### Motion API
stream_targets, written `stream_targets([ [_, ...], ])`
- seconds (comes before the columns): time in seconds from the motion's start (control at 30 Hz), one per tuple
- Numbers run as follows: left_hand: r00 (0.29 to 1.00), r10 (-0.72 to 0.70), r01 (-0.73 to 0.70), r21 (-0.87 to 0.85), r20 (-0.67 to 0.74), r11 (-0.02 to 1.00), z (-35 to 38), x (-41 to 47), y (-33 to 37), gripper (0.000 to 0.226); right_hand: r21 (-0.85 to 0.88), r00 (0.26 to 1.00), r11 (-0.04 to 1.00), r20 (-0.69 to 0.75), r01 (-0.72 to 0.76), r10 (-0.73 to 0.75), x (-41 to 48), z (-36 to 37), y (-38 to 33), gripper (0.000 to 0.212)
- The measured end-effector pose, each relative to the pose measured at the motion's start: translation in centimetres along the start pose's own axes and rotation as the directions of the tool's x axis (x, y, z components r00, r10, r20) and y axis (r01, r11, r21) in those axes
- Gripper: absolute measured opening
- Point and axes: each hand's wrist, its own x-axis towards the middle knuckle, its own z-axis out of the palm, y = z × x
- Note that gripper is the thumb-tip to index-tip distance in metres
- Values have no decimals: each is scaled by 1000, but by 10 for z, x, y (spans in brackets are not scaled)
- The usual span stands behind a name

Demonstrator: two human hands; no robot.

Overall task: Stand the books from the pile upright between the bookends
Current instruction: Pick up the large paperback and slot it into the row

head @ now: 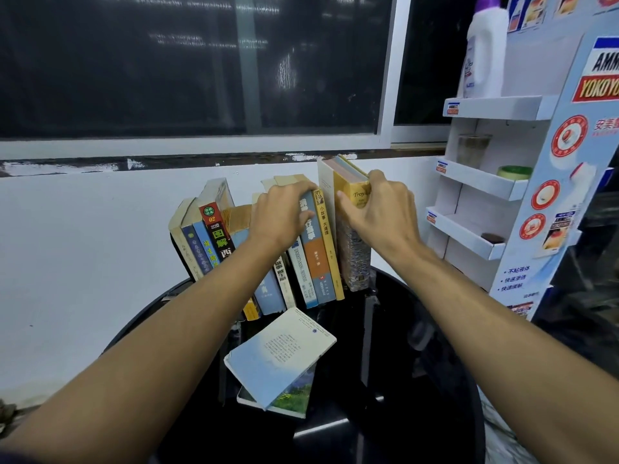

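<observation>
The right hand [382, 209] pinches the top of the yellow-spined book [355, 256] at the right end of the row of books [315, 259], thumb on the spine and fingers curled over the top edge. That book stands upright, long axis vertical, spine facing near. The left hand [284, 212] curls over the tops of the middle books and grips them; the books further left lean. The pile [294, 396] lies flat on the black tabletop [418, 329], near of the row and below both hands, between the forearms. Its top pale-blue book [281, 356] has its cover up, its long axis running from near-left to far-right. By my judgement the left arm is slightly nearer, and that book needs tipping up onto its end.
</observation>
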Motion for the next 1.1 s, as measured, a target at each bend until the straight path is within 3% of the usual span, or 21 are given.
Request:
stream_targets([
  [0.73, 999, 16, -16, 1, -31, 1000, 8, 2, -4, 48, -25, 988, 993, 104, -115, 117, 3, 65, 20, 49],
  [0.87, 999, 26, -26, 3, -34, 1000, 8, 2, -5, 47, -12, 989, 997, 121, -80, 81, 2, 67, 24, 52],
  [1.0, 999, 29, -29, -2, -38, 1000, 9, 2, -6, 47, 114, 988, 993, 152, 5, -22, -1, 61, 31, 58],
  [1.1, 999, 25, -25, -9, -34, 1000, 10, 3, -5, 47, 168, 973, 985, 217, 42, -78, 1, 55, 41, 52],
])
